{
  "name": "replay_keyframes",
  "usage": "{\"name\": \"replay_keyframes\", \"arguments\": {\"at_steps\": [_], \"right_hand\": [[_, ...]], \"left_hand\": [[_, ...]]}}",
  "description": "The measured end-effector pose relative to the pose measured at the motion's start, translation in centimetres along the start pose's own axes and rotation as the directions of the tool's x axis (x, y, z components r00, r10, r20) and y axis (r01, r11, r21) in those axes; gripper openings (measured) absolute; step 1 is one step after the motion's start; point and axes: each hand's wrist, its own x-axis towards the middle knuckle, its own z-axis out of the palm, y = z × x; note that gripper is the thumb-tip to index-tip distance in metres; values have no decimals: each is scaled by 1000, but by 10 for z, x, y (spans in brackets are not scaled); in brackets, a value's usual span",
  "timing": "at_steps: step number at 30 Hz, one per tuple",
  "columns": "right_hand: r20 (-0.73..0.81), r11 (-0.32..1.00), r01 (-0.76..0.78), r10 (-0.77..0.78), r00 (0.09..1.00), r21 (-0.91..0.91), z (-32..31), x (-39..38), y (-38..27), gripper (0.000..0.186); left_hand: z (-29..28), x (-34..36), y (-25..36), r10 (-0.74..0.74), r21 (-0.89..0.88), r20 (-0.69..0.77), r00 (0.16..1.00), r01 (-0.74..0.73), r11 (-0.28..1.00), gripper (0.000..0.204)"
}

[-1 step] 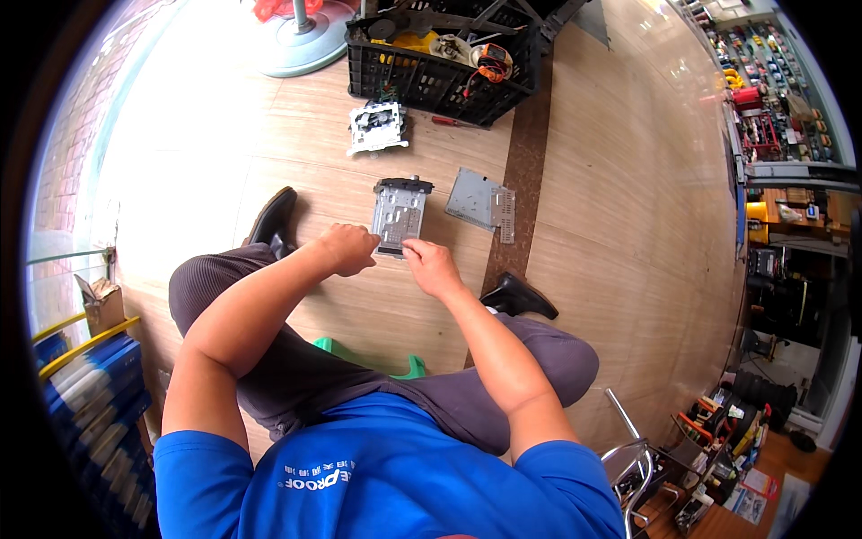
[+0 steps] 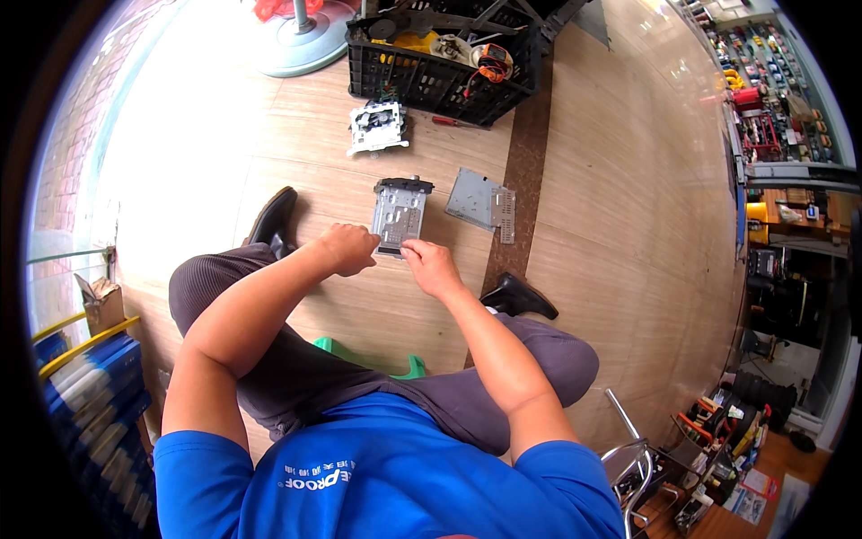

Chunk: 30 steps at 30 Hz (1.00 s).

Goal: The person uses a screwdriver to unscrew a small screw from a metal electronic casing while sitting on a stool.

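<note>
Both my hands are at the near end of a silver metal electronic unit (image 2: 399,212) with a black far edge, lying on the floor. My left hand (image 2: 350,247) is closed at its near-left corner, fingertips partly hidden. My right hand (image 2: 429,262) has thumb and fingers closed on the near edge, right of my left. A grey metal plate (image 2: 471,196) lies to the unit's right, beside a perforated strip (image 2: 505,217). Beyond the unit sits a white-framed mechanism (image 2: 377,130).
A black crate (image 2: 435,81) of tools and parts stands ahead, a red-handled tool (image 2: 447,120) beside it. A round stand base (image 2: 296,54) is upper left. My shoes (image 2: 516,296) flank the work. Cluttered benches and shelves (image 2: 763,90) line the right; blue boxes (image 2: 90,395) are lower left.
</note>
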Motion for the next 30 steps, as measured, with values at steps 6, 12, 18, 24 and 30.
{"name": "replay_keyframes", "arguments": {"at_steps": [6, 12, 18, 24, 30], "right_hand": [[8, 999, -11, 12, 1000, -42, -4, 2, -6, 20], [12, 978, -180, 183, 983, -108, -7, 2, -3, 22], [66, 995, -35, 41, 997, -91, -2, 0, 5, 23], [123, 999, -25, 30, 992, -42, -1, -2, 1, 21], [155, 999, -49, 47, 987, 8, -3, -1, -5, 19]], "left_hand": [[2, 0, -1, 1, -6, -15, 1000, -1, 1000, 35], [1, 1, -1, -8, -10, 29, 1000, 8, 1000, 39], [-1, 1, 0, -6, -3, 29, 1000, 6, 1000, 39], [-1, 1, 0, -8, -1, 27, 1000, 8, 1000, 39], [0, 0, -1, 1, -18, 15, 1000, 0, 1000, 39]]}}
